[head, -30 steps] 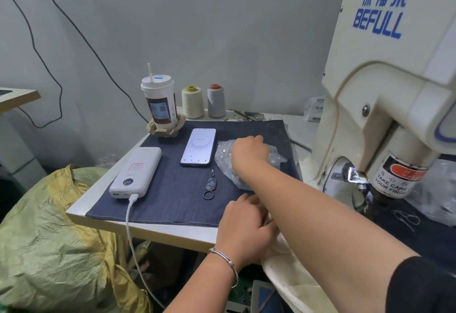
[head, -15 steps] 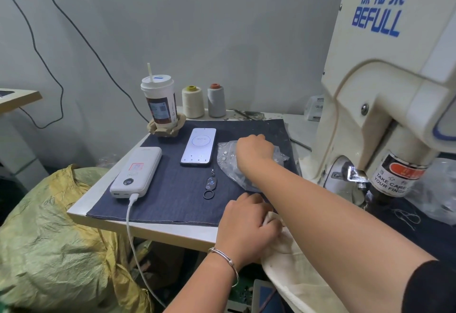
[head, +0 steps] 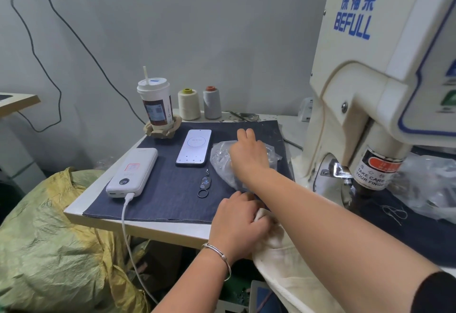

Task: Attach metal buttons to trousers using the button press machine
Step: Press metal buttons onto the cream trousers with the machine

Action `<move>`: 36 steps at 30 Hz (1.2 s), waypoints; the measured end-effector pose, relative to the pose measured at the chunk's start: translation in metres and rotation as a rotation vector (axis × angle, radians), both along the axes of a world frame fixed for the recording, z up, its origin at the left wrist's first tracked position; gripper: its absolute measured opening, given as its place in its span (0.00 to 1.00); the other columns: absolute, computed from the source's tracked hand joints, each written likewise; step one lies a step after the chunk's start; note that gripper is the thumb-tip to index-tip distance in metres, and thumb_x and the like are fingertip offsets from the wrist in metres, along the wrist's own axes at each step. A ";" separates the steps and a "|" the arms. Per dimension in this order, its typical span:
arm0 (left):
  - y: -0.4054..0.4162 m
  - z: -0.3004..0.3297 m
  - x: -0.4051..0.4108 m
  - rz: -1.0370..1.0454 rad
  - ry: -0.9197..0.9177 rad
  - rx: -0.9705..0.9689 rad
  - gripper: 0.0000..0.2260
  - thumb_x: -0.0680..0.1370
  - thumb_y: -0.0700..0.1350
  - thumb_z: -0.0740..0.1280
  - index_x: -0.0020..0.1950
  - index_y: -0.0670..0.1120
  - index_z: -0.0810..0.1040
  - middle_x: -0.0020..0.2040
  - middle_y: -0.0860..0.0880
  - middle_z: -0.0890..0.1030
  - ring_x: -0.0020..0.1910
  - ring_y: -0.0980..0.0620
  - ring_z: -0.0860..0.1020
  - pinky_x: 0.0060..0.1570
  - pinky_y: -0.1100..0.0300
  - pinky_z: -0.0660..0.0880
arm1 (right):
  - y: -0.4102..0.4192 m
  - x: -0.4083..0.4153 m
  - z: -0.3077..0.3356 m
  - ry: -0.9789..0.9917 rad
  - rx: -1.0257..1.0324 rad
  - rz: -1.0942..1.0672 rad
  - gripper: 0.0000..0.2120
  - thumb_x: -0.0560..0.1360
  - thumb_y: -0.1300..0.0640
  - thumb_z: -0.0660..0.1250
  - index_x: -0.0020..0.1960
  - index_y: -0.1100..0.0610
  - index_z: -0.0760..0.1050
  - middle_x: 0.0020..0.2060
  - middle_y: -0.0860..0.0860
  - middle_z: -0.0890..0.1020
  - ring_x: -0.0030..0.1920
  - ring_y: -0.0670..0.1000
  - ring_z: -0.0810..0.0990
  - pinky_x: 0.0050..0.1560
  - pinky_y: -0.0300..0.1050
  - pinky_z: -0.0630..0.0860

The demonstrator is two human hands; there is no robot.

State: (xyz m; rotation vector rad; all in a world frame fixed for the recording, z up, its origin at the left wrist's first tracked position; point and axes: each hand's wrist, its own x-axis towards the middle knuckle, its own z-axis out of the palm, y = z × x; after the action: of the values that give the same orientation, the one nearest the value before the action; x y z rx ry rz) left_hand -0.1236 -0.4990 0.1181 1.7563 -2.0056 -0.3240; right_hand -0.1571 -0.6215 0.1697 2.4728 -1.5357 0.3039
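Lifted from the button bag (head: 222,162), right hand (head: 249,157) hovers, fingers loose; left hand (head: 238,224) grips trousers (head: 278,258).

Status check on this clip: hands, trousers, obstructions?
Left hand grips cream trousers. Right hand over button bag, grasp unclear. Press unobstructed.

right hand (head: 249,157) lifted, fingers now extended
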 end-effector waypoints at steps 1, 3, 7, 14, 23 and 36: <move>0.000 0.000 0.000 -0.003 0.006 -0.004 0.22 0.72 0.59 0.54 0.52 0.52 0.84 0.53 0.56 0.79 0.53 0.52 0.71 0.46 0.56 0.61 | 0.001 -0.001 -0.001 0.002 -0.006 0.008 0.11 0.72 0.68 0.63 0.51 0.59 0.78 0.60 0.54 0.67 0.61 0.56 0.64 0.45 0.46 0.62; 0.000 0.001 0.001 -0.001 0.002 -0.001 0.22 0.72 0.59 0.55 0.52 0.51 0.84 0.54 0.56 0.79 0.54 0.52 0.71 0.46 0.56 0.61 | 0.004 -0.003 -0.002 0.002 -0.016 0.028 0.09 0.73 0.66 0.64 0.51 0.59 0.78 0.61 0.54 0.67 0.62 0.56 0.63 0.45 0.46 0.62; 0.000 0.002 0.000 0.009 -0.028 0.025 0.23 0.71 0.58 0.54 0.51 0.50 0.84 0.54 0.55 0.79 0.54 0.52 0.71 0.52 0.54 0.67 | 0.012 -0.012 0.001 0.006 -0.072 0.089 0.05 0.74 0.61 0.66 0.50 0.59 0.78 0.63 0.54 0.67 0.63 0.56 0.64 0.45 0.46 0.61; 0.002 0.001 0.000 0.083 0.104 -0.009 0.16 0.69 0.57 0.59 0.40 0.46 0.78 0.42 0.51 0.76 0.43 0.45 0.75 0.37 0.53 0.67 | 0.068 -0.052 0.026 -0.165 -0.053 0.228 0.09 0.73 0.58 0.64 0.49 0.60 0.78 0.69 0.54 0.65 0.66 0.56 0.62 0.52 0.46 0.67; 0.000 0.000 -0.001 0.018 0.067 -0.026 0.24 0.65 0.64 0.52 0.35 0.44 0.73 0.37 0.50 0.73 0.42 0.53 0.71 0.43 0.53 0.67 | 0.192 -0.224 0.029 -0.128 -0.164 0.550 0.05 0.64 0.60 0.72 0.37 0.59 0.76 0.54 0.57 0.81 0.51 0.57 0.79 0.44 0.44 0.75; 0.002 -0.003 -0.004 0.043 0.123 -0.021 0.14 0.68 0.57 0.59 0.28 0.49 0.67 0.34 0.51 0.72 0.39 0.52 0.72 0.39 0.51 0.67 | 0.116 -0.345 -0.020 -0.096 -0.159 0.076 0.09 0.60 0.64 0.78 0.33 0.60 0.78 0.43 0.53 0.81 0.43 0.54 0.80 0.31 0.39 0.70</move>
State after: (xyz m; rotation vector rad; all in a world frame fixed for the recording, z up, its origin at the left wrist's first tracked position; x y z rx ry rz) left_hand -0.1275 -0.4969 0.1154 1.7212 -1.8757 -0.3857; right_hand -0.5018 -0.5054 0.1499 2.4271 -1.3955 0.5423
